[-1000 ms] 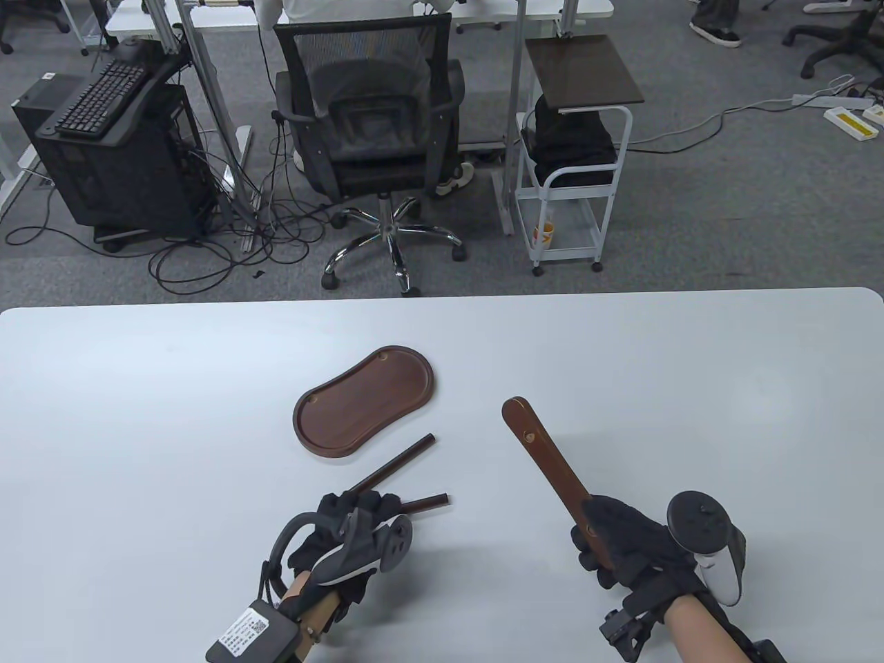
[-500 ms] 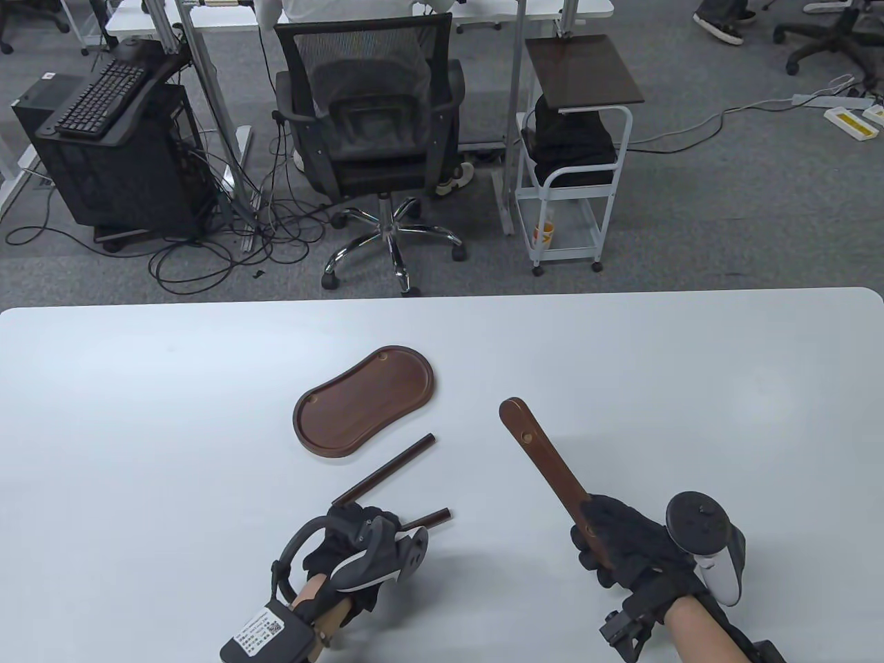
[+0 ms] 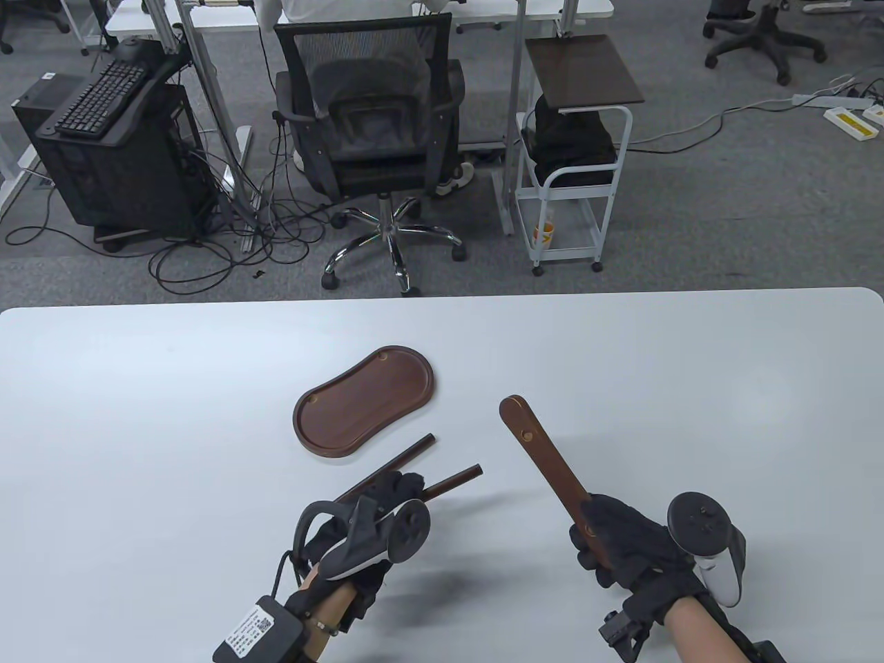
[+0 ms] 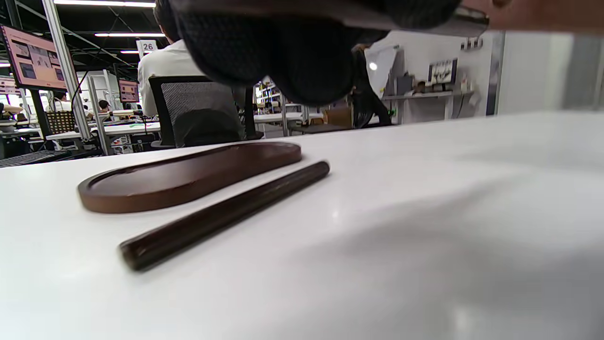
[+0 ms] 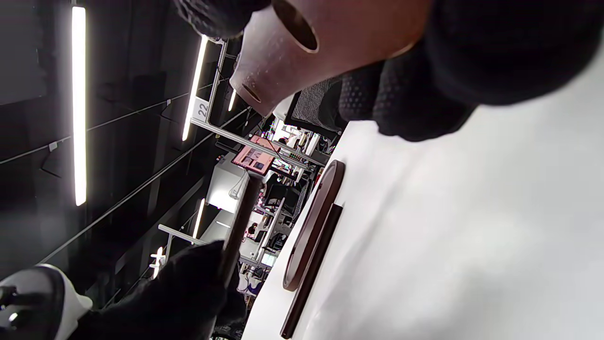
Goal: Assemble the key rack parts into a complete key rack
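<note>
A dark wooden oval tray (image 3: 364, 400) lies on the white table (image 3: 690, 387). One dark rod (image 3: 387, 468) lies just in front of the tray. My left hand (image 3: 387, 494) grips a second dark rod (image 3: 456, 480) and holds it off the table, its free end pointing up and right. My right hand (image 3: 608, 539) grips the near end of a flat wooden bar (image 3: 542, 456) with holes, slanting up and left. The left wrist view shows the tray (image 4: 188, 174) and the lying rod (image 4: 226, 215). The right wrist view shows the bar (image 5: 321, 42), the left hand (image 5: 165, 297) and its rod (image 5: 238, 226).
Beyond the table's far edge stand an office chair (image 3: 373, 138), a white trolley (image 3: 573, 159) and a computer tower (image 3: 117, 159). The tray and the lying rod sit between my hands and the table's middle.
My left hand has picked one rod up off the table and moved up and right with it; the rod's free end now points further right. My right hand and the bar have stayed put.
</note>
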`<state>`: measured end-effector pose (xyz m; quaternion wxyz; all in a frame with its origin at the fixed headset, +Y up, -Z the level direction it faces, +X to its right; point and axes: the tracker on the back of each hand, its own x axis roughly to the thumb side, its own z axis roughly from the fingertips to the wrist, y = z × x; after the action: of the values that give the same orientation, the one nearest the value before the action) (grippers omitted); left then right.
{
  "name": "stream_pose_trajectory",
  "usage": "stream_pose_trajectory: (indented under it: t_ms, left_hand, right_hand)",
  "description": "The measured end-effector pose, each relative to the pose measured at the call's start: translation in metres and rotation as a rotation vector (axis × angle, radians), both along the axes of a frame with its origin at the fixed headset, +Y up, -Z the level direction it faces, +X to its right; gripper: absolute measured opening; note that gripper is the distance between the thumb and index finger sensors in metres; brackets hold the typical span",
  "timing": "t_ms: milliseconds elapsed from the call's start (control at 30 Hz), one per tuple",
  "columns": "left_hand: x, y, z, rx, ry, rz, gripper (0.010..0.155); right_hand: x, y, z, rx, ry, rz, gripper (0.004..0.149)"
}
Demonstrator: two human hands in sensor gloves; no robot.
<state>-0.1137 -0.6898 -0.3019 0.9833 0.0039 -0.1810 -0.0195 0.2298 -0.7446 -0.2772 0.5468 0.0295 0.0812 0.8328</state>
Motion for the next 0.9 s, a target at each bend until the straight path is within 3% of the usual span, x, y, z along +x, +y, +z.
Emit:
stream_pose_trajectory:
  t_ms: [267, 900]
  left_hand:
    - [0.03, 0.022, -0.007, -0.002, -0.055, 0.171, 0.054]
    - [0.022, 0.011, -0.011, -0.008, -0.043, 0.246, 0.053]
  right_hand:
    - [-0.003, 0.001, 0.002, -0.017, 0.011, -0.068, 0.066]
    - [-0.012, -0.005, 0.003, -0.027, 0.055, -0.08, 0.063]
